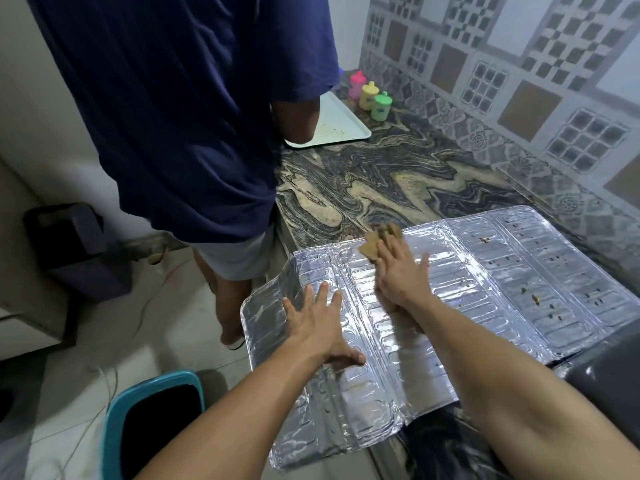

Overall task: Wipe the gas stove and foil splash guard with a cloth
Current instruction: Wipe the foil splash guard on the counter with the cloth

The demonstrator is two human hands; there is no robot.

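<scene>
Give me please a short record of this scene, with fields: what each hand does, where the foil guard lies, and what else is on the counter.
left hand: flat and open, pressing the foil down
right hand: flat on a brown cloth, palm down
foil splash guard: unfolded, lying flat on the counter, near edge overhanging
dirt: dark specks on the foil's right panels
far counter: white tray; pink, yellow and green containers
floor: bin with teal rim
other person: standing at the counter, blue shirt
</scene>
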